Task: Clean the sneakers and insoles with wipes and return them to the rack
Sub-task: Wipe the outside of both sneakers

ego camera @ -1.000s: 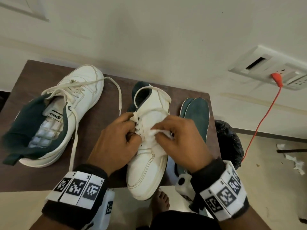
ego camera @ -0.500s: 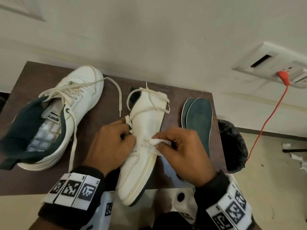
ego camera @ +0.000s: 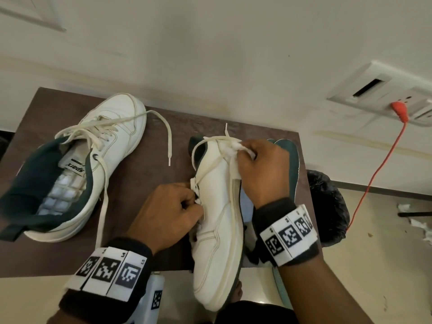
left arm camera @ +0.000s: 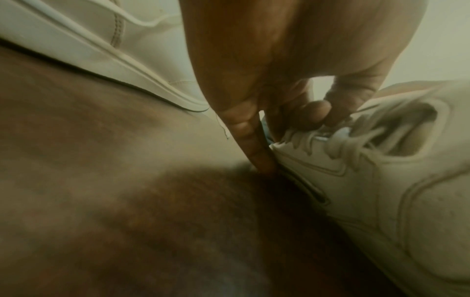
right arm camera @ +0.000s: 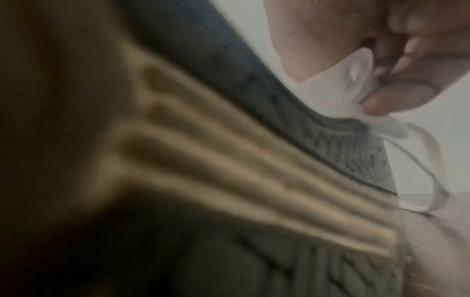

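from my head view the left hand grips the tilted sneaker on the brown table; only the right wrist view shows fingertips pinching the wipe. cream wall behind.

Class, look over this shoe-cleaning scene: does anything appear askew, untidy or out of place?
Yes. The sneaker being wiped lies tipped on its side, its toe overhanging the table's near edge. The other sneaker's laces trail loose across the table. Crumpled white scraps, perhaps used wipes, litter the floor at right.
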`<action>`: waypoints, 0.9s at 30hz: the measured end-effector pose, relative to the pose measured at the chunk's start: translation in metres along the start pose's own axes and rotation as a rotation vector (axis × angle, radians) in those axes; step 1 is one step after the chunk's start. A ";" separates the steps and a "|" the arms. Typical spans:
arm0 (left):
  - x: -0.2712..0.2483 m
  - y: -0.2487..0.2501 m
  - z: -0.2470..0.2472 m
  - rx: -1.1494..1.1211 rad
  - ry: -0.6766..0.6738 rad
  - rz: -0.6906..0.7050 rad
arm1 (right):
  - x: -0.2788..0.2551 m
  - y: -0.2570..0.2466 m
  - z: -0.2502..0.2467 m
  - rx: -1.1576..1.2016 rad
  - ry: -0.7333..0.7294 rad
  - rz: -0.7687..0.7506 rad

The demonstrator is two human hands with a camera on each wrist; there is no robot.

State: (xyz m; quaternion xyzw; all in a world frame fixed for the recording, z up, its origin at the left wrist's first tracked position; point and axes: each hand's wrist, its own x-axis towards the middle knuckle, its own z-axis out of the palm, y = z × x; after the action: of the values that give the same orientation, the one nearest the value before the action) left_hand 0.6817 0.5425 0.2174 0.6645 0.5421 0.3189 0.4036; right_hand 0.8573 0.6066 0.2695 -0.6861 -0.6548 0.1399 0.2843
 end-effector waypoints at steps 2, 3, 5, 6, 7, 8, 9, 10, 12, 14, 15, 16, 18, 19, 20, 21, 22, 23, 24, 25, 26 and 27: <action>0.001 0.001 0.001 -0.004 0.004 -0.009 | 0.009 0.001 0.000 -0.055 0.015 -0.001; 0.002 0.001 0.002 -0.006 0.006 -0.014 | 0.011 0.000 -0.001 -0.083 0.012 -0.018; 0.002 0.002 0.002 -0.005 0.018 -0.021 | 0.008 -0.003 -0.005 -0.067 -0.037 -0.075; 0.002 0.003 0.002 -0.005 0.024 -0.030 | 0.002 -0.004 -0.008 -0.037 -0.080 -0.104; 0.002 0.004 0.003 -0.004 0.029 -0.036 | -0.007 -0.003 -0.012 -0.010 -0.134 -0.121; 0.002 0.004 0.003 -0.001 0.033 -0.037 | -0.017 -0.003 -0.016 0.009 -0.191 -0.128; 0.002 0.005 0.003 0.003 0.035 -0.036 | -0.028 -0.002 -0.021 0.025 -0.240 -0.133; 0.002 0.006 0.003 0.009 0.035 -0.034 | -0.037 -0.002 -0.026 0.045 -0.271 -0.140; 0.002 0.006 0.003 0.022 0.036 -0.031 | -0.046 0.001 -0.030 0.081 -0.280 -0.147; 0.002 0.007 0.004 0.032 0.042 -0.032 | -0.041 0.003 -0.027 0.067 -0.237 -0.138; 0.002 0.008 0.005 0.036 0.043 -0.030 | -0.033 0.004 -0.023 0.042 -0.203 -0.126; 0.002 0.008 0.006 0.038 0.043 -0.027 | -0.024 0.003 -0.020 0.007 -0.170 -0.114; 0.002 0.010 0.007 0.038 0.036 -0.020 | 0.001 0.001 -0.014 -0.069 -0.143 -0.096; 0.002 0.010 0.007 0.035 0.031 -0.020 | 0.014 0.001 -0.013 -0.104 -0.158 -0.080; 0.002 0.009 0.007 0.033 0.027 -0.022 | 0.026 0.001 -0.012 -0.136 -0.183 -0.061; 0.002 0.008 0.007 0.030 0.023 -0.024 | 0.036 0.001 -0.011 -0.162 -0.209 -0.047; 0.002 0.007 0.007 0.029 0.018 -0.026 | 0.043 0.001 -0.010 -0.188 -0.229 -0.043; 0.002 0.007 0.007 0.028 0.013 -0.029 | 0.046 0.001 -0.008 -0.215 -0.246 -0.050; 0.002 0.007 0.006 0.024 0.009 -0.031 | 0.046 0.000 -0.007 -0.231 -0.262 -0.066; 0.002 0.007 0.006 0.019 0.006 -0.031 | 0.043 -0.002 -0.007 -0.224 -0.276 -0.093; 0.002 0.007 0.006 0.018 0.005 -0.030 | 0.038 -0.003 -0.008 -0.189 -0.290 -0.122; 0.003 0.007 0.006 0.021 0.003 -0.031 | 0.032 -0.006 -0.012 -0.128 -0.307 -0.145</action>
State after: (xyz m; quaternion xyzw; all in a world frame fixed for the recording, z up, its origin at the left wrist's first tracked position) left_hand 0.6905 0.5434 0.2203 0.6597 0.5563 0.3077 0.4008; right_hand 0.8621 0.6349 0.2879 -0.6246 -0.7457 0.1801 0.1462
